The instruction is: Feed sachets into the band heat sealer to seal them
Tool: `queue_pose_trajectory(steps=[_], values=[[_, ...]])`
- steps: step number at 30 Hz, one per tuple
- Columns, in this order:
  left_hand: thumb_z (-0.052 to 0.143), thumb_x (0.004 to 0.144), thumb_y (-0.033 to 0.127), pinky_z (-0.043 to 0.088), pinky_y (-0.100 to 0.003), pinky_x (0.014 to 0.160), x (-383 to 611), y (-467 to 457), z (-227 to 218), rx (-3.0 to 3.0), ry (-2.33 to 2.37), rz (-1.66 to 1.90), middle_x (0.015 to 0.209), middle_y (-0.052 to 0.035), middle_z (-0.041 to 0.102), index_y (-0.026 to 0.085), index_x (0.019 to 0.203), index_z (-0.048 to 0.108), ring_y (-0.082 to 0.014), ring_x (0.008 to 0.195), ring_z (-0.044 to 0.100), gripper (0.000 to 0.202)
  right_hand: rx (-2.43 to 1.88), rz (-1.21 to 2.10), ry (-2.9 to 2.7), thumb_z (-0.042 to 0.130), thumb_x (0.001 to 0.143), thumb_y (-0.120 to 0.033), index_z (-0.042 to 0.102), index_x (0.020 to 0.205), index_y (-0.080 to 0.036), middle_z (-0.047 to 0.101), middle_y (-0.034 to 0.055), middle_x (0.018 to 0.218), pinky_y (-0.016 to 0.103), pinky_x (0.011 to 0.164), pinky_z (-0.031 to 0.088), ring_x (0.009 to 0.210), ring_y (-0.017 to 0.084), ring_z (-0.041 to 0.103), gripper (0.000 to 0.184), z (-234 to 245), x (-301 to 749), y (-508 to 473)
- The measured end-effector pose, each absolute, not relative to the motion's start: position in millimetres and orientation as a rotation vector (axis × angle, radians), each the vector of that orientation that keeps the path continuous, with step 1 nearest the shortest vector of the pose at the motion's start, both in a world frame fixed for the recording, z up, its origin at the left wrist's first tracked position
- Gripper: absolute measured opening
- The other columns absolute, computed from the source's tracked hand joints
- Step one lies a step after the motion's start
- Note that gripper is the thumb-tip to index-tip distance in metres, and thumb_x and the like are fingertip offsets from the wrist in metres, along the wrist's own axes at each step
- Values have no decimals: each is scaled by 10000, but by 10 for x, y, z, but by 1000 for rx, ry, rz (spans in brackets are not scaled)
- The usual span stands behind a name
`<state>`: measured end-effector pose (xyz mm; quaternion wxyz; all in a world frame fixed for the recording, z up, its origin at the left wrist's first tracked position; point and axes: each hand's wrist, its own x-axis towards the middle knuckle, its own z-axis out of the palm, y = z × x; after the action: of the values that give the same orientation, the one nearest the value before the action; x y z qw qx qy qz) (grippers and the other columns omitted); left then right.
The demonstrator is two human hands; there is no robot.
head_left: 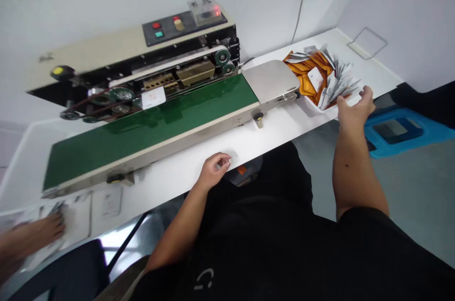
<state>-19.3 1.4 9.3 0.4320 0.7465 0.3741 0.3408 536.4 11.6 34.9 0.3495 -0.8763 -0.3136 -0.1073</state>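
Observation:
My right hand (355,107) is at the near right side of a white basket (322,110), its thumb and fingers spread apart with nothing between them. Orange and silver-white sachets (316,78) fill that basket, many standing on edge. At the table's front edge, my left hand (214,169) has its fingers curled in toward the thumb, and I see nothing in it. Behind it stands a band sealing machine (128,40) with a green conveyor belt (152,125). One white sachet (153,97) is upright at the machine's sealing band, above the belt.
Another person's hand (48,230), blurred, is over sachets at the table's left end. A flat white sachet (112,201) lies near it. A blue plastic stool (412,130) stands on the right. A metal plate (270,80) extends the belt toward the basket.

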Motion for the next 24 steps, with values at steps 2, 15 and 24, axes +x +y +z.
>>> queue_pose_trajectory(steps=[2,15,24], values=[[673,1017,459,527,-291,742,-190,13,95,1867,940,842,859,-62,733,179,1079,765,-170,772,667,302,-2270,-116,-711,843,845,-345,387,1615,-272,609,128,1507,396,1197,379,1433,294,448,898,303,5400,161],[677,1015,419,516,-298,743,-182,8,76,1902,974,817,860,-56,732,191,1085,777,-169,769,653,259,-2100,-194,-785,844,793,-170,412,1597,-237,661,119,1470,364,1158,397,1369,289,525,915,513,5200,125],[688,1012,395,520,-299,752,-193,2,44,1903,972,823,872,-55,729,194,1081,770,-169,781,657,228,-1751,-21,-554,515,881,-89,374,1567,-282,459,197,1655,395,1112,502,1414,207,607,726,673,5107,180]])
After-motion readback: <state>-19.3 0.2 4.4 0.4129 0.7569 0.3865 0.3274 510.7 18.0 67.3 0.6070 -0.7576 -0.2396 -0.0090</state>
